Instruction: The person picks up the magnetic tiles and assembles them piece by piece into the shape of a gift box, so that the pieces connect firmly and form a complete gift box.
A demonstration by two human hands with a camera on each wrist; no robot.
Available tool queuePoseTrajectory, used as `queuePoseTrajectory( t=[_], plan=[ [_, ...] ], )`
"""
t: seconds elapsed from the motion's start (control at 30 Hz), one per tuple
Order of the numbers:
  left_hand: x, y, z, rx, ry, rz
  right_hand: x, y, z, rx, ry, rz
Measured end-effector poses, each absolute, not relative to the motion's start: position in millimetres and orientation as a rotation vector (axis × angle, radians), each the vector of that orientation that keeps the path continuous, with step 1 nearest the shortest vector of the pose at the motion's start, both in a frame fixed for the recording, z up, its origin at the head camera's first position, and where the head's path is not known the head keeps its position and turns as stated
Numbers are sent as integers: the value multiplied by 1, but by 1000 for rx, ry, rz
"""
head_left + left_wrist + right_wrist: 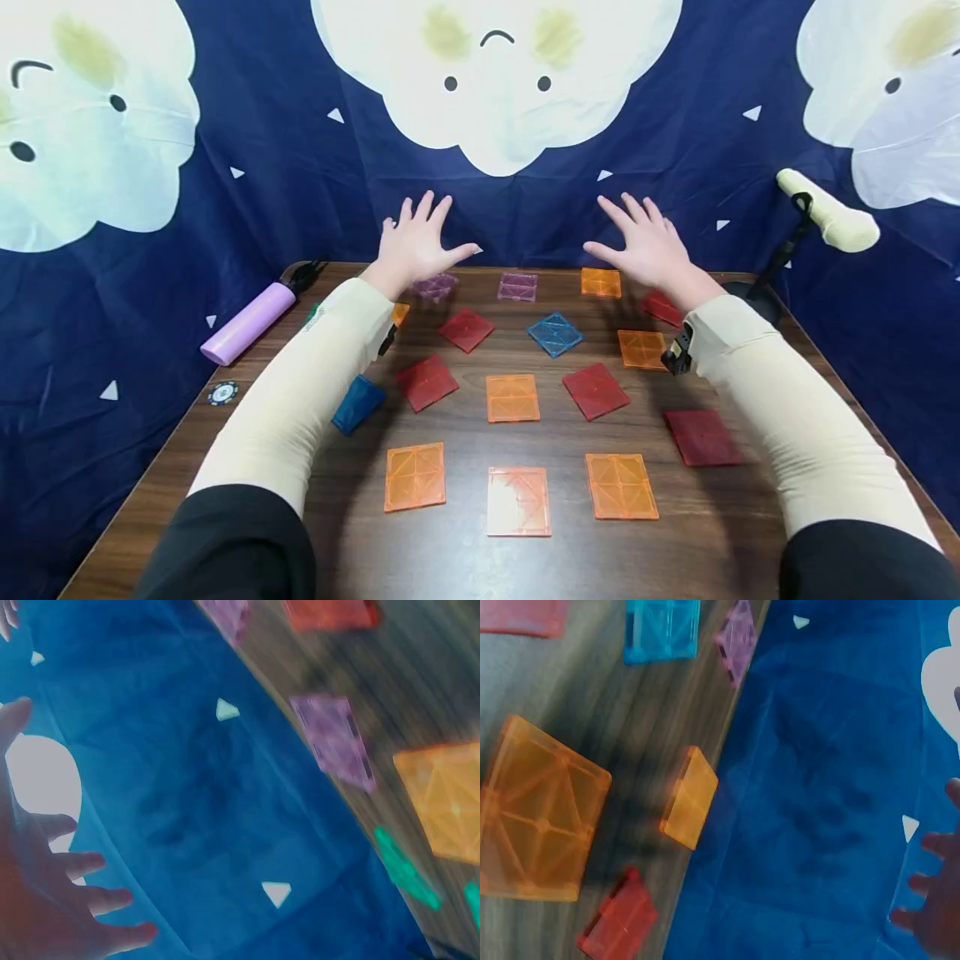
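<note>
Hands raised, left hand (415,242) and right hand (651,246) spread, gripping nothing; purple tile (436,287) below left, orange tile (601,282) below right

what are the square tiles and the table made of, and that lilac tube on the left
Tiles: likely translucent coloured plastic, glossy; the tabletop shows through them and moulded ribs cross inside each frame. Table: dark wood or wood-look laminate, smooth with a slight sheen; grain streaks run along it, though the look cannot settle which. Lilac tube: probably matte plastic, opaque and even in colour, with no glare.

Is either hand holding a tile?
No, the left hand and right hand are both spread open above the table, holding nothing.
</note>
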State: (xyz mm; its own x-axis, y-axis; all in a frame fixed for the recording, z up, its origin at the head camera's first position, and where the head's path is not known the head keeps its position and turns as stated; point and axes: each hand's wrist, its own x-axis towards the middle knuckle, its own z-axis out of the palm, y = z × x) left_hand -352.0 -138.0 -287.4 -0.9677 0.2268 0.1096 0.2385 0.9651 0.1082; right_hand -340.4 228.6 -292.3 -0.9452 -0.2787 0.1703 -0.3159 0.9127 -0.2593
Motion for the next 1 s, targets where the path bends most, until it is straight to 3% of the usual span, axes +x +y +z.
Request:
queuePoseTrajectory(
  t=[0.23, 0.63, 1.0],
  plan=[
    [-324, -121, -300, -605, -2862, -277, -314, 231, -306, 790, -2719, 721],
    [-249, -106, -345, -913, -2864, -630, -246, 245, -365, 1073, -2680, 949],
    [-225, -90, -396, -1220, -3060, -678, -224, 247, -413, 1179, -2957, 876]
  ],
)
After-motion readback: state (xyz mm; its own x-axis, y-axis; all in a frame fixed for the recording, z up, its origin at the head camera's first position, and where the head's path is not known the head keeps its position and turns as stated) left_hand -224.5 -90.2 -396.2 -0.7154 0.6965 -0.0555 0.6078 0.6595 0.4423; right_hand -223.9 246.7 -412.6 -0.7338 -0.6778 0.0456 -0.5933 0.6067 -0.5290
